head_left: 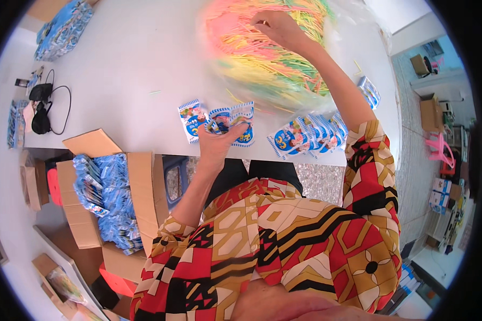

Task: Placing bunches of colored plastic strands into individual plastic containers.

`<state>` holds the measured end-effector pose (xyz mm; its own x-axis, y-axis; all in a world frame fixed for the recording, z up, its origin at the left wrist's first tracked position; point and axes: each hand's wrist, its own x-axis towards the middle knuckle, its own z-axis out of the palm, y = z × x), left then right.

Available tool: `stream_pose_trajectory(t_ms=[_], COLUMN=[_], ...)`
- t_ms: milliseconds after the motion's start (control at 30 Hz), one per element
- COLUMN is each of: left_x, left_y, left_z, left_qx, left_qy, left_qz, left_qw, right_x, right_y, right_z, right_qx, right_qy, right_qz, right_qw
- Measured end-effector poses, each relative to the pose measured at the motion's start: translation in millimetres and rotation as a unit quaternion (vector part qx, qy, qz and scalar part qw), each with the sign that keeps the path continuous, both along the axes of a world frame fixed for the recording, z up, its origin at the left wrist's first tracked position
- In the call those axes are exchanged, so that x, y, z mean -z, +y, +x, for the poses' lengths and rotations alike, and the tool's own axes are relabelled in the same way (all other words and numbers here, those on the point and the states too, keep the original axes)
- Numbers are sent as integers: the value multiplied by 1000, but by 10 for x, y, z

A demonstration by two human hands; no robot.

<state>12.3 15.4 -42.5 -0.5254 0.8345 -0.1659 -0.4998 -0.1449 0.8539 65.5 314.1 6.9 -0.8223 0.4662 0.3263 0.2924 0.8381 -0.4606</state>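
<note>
My left hand (pixel 218 143) is closed on small blue-and-white printed packets (pixel 245 125) at the near edge of the table. One of them (pixel 190 115) sticks out to the left of the fingers; how many are held is partly hidden. Farther off, my right hand (pixel 279 29) reaches over a large heap of thin coloured sticks (pixel 284 69) in pink, yellow, orange and green, lying in a clear plastic bag (pixel 300 104). Its fingers are pinched together at the heap, and what they hold is too small to make out. More packets (pixel 308 134) lie fanned in an overlapping row below my right forearm.
An open cardboard box (pixel 144 187) filled with blue packets (pixel 112 192) stands left of me, below the white table (pixel 128 69). Stacked packets (pixel 64 29) lie at the far left, near a black corded item (pixel 42 107). Another small packet pile (pixel 368 92) sits by the right edge.
</note>
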Motion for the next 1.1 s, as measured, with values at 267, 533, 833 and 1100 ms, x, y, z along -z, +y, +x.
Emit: stream_pose_trajectory(t_ms=[267,533,833,1100], left_x=[27,17,-39,-48], left_y=[-66,-111,-101,-127], left_z=[-69,-118,-32,-5], left_qx=[-5,-16,0,-3], left_qy=[-20,-30,-37,-44], left_qz=[7,0,11,5], left_qw=[1000,999,999,999], right_x=[177,118,112,52], right_y=[187,-110,41,-198], right_z=[-578,-735,-825,-1059], right_qx=[-68,-86,-178,-132], right_qy=[-106,-9,-72,-208], right_qz=[220,171,151,322], right_qw=[967,981,970,914])
